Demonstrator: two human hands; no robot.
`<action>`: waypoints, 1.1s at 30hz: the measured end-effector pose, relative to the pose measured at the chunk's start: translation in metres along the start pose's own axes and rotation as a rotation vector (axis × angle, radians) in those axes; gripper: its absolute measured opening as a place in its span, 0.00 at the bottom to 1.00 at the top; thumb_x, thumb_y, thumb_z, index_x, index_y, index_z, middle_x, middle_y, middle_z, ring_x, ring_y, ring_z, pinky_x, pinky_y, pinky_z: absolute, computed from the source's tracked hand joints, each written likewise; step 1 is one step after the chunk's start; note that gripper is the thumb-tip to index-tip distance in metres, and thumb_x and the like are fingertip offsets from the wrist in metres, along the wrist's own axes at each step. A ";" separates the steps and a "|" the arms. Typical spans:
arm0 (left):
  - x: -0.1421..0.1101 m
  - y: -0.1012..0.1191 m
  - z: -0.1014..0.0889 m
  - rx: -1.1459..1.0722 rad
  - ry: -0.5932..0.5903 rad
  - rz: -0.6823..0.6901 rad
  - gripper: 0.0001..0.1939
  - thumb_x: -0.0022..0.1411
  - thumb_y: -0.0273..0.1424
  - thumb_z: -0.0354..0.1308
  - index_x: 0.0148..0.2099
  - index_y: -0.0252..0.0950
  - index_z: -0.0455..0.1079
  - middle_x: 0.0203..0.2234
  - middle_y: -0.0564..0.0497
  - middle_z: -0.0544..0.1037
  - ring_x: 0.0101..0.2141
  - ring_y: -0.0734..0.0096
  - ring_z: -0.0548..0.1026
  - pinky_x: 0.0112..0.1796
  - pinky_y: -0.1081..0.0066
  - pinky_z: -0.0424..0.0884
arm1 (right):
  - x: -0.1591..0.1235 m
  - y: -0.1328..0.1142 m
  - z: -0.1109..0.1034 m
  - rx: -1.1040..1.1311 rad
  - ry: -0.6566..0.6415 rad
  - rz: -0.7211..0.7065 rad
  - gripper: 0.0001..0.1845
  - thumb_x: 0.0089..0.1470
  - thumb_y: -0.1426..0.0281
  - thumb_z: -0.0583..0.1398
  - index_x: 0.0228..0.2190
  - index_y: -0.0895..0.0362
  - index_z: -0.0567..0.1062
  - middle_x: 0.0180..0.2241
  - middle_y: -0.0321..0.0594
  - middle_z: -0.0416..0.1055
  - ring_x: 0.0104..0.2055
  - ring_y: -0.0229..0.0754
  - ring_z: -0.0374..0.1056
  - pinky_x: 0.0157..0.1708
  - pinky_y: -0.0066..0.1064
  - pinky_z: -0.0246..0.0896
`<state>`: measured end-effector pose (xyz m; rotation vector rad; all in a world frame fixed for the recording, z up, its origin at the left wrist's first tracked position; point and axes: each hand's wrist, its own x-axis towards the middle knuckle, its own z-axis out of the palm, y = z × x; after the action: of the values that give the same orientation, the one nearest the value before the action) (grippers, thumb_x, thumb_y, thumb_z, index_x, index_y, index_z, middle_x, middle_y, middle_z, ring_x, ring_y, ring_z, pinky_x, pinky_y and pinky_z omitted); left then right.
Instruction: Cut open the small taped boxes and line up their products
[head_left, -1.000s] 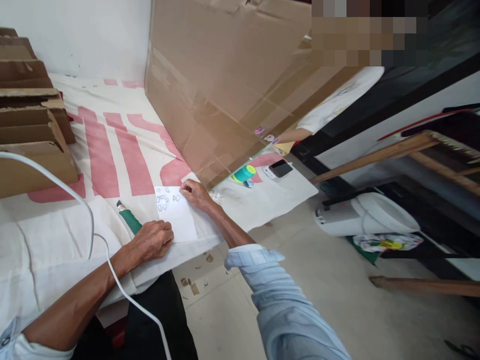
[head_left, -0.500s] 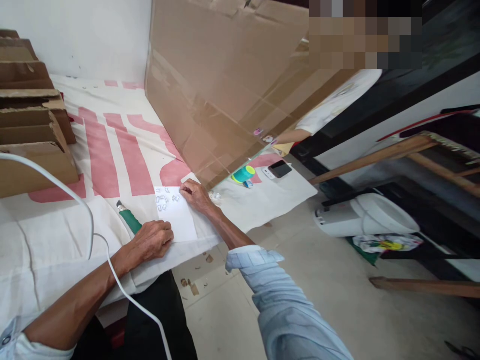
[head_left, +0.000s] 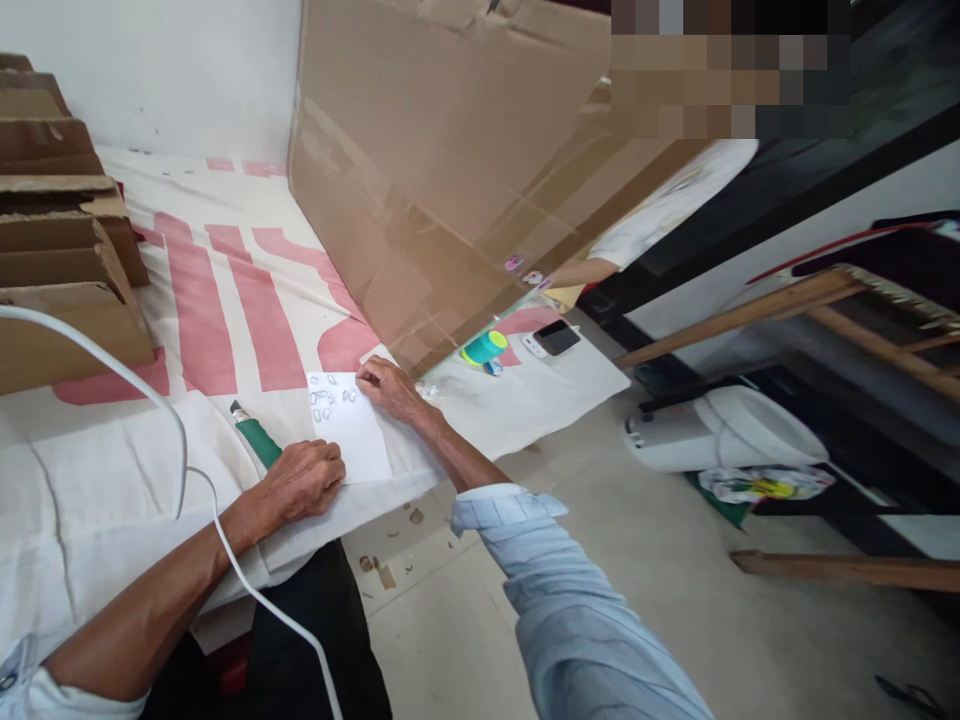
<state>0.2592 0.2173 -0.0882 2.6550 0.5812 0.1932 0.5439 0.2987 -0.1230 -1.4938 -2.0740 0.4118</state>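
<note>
A white sheet of paper [head_left: 360, 450] lies on the cloth-covered table. Several small grey-outlined shapes [head_left: 322, 398] are on its upper part; whether they are drawn or loose pieces I cannot make out. My left hand [head_left: 306, 482] rests curled at the sheet's lower left edge, its fingertips hidden underneath. A green-handled utility knife [head_left: 257, 440] lies just beyond that hand, blade end pointing away. At the sheet's upper right corner, my right hand [head_left: 386, 385] has thumb and fingers pinched together. Anything between them is too small to name.
A large cardboard box [head_left: 435, 180] stands right behind my right hand. Folded cardboard [head_left: 67, 320] is stacked at left, with a white cable [head_left: 184, 450] in front. Rightward are a teal bottle [head_left: 484, 347], a phone [head_left: 557, 338] and another person's arm [head_left: 581, 272]. A white bucket [head_left: 720, 430] lies beyond.
The whole view shifts very slightly. Both hands keep their places at the paper, and nothing else has visibly moved.
</note>
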 end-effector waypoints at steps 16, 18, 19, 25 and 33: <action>0.003 0.002 0.005 0.068 -0.031 -0.008 0.10 0.71 0.25 0.56 0.34 0.37 0.71 0.39 0.45 0.78 0.38 0.60 0.74 0.38 0.61 0.68 | 0.006 -0.002 -0.002 -0.019 -0.018 -0.044 0.07 0.58 0.73 0.58 0.29 0.51 0.67 0.33 0.38 0.68 0.36 0.44 0.63 0.39 0.36 0.58; 0.003 0.002 0.005 0.063 -0.026 -0.010 0.10 0.71 0.24 0.56 0.34 0.37 0.71 0.39 0.45 0.78 0.37 0.60 0.74 0.38 0.60 0.68 | 0.004 -0.001 -0.001 -0.013 -0.002 -0.040 0.05 0.59 0.72 0.59 0.30 0.51 0.69 0.34 0.39 0.69 0.36 0.44 0.63 0.39 0.36 0.59; 0.003 0.002 0.005 0.060 -0.026 -0.010 0.10 0.71 0.24 0.56 0.34 0.37 0.71 0.39 0.45 0.78 0.37 0.60 0.74 0.38 0.60 0.68 | 0.003 -0.001 -0.001 -0.012 0.002 -0.038 0.05 0.59 0.72 0.59 0.31 0.52 0.70 0.34 0.39 0.69 0.36 0.44 0.63 0.40 0.36 0.59; 0.003 0.002 0.005 0.064 -0.028 -0.010 0.09 0.70 0.24 0.57 0.35 0.37 0.71 0.39 0.44 0.78 0.38 0.59 0.74 0.38 0.60 0.68 | 0.002 -0.002 -0.003 -0.018 -0.018 -0.029 0.03 0.59 0.71 0.61 0.33 0.51 0.71 0.35 0.40 0.70 0.37 0.45 0.63 0.42 0.37 0.60; 0.003 0.003 0.003 0.070 -0.038 -0.015 0.09 0.71 0.25 0.57 0.35 0.36 0.72 0.39 0.44 0.78 0.38 0.60 0.74 0.40 0.62 0.69 | 0.000 0.002 -0.005 0.001 -0.041 -0.032 0.02 0.58 0.70 0.62 0.35 0.52 0.73 0.37 0.40 0.71 0.37 0.45 0.62 0.43 0.37 0.60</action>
<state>0.2635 0.2148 -0.0899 2.7146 0.6055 0.1194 0.5482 0.2992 -0.1196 -1.4611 -2.1258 0.4349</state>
